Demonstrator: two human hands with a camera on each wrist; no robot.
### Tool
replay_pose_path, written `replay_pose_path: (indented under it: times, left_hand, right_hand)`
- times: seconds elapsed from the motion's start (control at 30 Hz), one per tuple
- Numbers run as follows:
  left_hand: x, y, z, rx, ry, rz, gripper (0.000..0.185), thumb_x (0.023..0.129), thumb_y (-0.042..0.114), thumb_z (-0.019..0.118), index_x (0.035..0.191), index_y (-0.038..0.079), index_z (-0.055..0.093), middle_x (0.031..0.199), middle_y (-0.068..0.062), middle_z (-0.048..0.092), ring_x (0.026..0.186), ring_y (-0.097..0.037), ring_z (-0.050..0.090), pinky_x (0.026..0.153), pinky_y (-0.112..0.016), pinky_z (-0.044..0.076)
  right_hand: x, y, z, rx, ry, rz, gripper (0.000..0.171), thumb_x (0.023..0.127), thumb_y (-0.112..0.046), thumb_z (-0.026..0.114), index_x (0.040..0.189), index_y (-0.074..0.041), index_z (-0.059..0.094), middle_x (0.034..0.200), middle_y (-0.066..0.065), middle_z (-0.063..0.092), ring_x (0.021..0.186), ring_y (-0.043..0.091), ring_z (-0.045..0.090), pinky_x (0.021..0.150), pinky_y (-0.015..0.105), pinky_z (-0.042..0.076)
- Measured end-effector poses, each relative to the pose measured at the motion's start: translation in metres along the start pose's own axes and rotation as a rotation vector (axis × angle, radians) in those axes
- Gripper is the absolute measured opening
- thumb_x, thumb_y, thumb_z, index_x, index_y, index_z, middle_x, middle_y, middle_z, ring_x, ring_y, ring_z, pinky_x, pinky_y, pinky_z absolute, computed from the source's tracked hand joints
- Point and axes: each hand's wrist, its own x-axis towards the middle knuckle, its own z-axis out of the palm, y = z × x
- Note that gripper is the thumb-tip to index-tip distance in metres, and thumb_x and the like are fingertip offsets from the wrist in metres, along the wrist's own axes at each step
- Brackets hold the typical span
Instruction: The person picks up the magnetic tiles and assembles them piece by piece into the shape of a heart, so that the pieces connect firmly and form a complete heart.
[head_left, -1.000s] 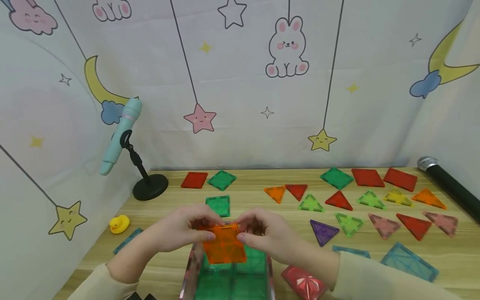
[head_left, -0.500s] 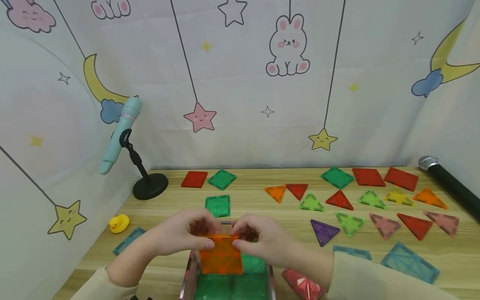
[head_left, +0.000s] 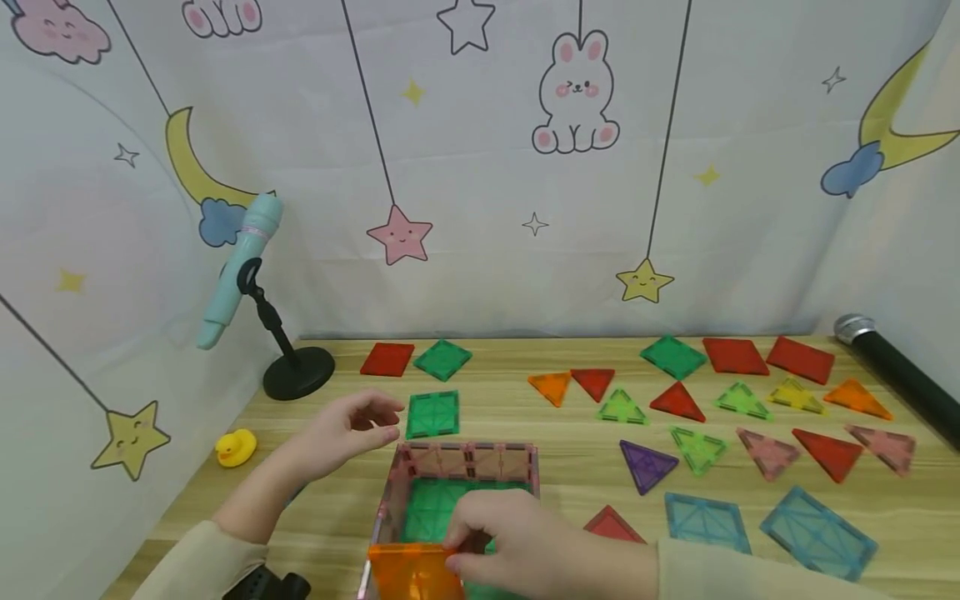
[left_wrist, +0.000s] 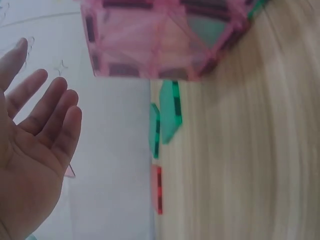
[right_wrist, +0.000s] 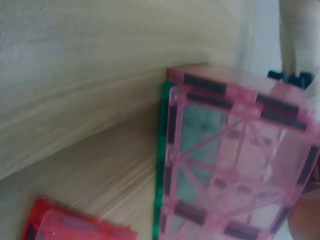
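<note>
A tile box with pink walls [head_left: 465, 460] and a green floor [head_left: 431, 508] stands on the wooden table near the front edge. My right hand [head_left: 468, 552] pinches an orange square tile [head_left: 408, 573] at its top corner and holds it upright against the box's near side. To the left of the box my left hand [head_left: 375, 421] hovers open, holding nothing; its palm [left_wrist: 30, 150] faces the pink wall [left_wrist: 160, 45]. The right wrist view shows the pink wall [right_wrist: 235, 160] close up.
Loose tiles lie around: a green square [head_left: 432, 414] behind the box, a red triangle [head_left: 611, 525] and blue squares [head_left: 705, 521] to the right, several triangles and squares farther back. A toy microphone on a stand [head_left: 247, 258], a yellow duck [head_left: 236, 447], a black cylinder [head_left: 900, 375].
The orange tile came down from above the box's far side to its near side. My left hand let go of it and drew away to the left.
</note>
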Motion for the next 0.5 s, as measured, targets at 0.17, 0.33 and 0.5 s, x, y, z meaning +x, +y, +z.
replay_pose_path:
  times: [0.17, 0.33, 0.5]
  left_hand:
    - [-0.001, -0.01, -0.003, 0.023, 0.037, -0.025, 0.032, 0.092, 0.023, 0.062, 0.118, 0.004, 0.057, 0.103, -0.008, 0.061, 0.094, -0.023, 0.056, 0.078, -0.031, 0.048]
    - [0.001, -0.012, -0.002, 0.021, 0.01, -0.021, 0.036, 0.092, 0.024, 0.062, 0.12, 0.004, 0.056, 0.102, -0.007, 0.06, 0.093, -0.023, 0.056, 0.075, -0.029, 0.049]
    - [0.002, -0.011, 0.0, 0.034, -0.032, -0.021, 0.038, 0.091, 0.024, 0.063, 0.121, 0.003, 0.055, 0.102, -0.009, 0.06, 0.093, -0.022, 0.056, 0.075, -0.028, 0.048]
  right_hand:
    - [0.0, -0.01, 0.002, -0.032, -0.089, -0.027, 0.003, 0.09, -0.006, 0.062, 0.089, -0.008, 0.06, 0.088, -0.001, 0.063, 0.08, -0.008, 0.056, 0.07, 0.011, 0.047]
    - [0.001, -0.015, 0.001, -0.045, -0.17, 0.012, 0.005, 0.092, -0.013, 0.06, 0.087, -0.011, 0.059, 0.087, -0.009, 0.06, 0.078, -0.01, 0.053, 0.068, 0.01, 0.046]
    - [0.006, -0.013, 0.003, -0.145, -0.25, 0.003, 0.007, 0.09, -0.017, 0.063, 0.088, -0.012, 0.06, 0.08, -0.013, 0.053, 0.069, -0.009, 0.043, 0.064, 0.006, 0.041]
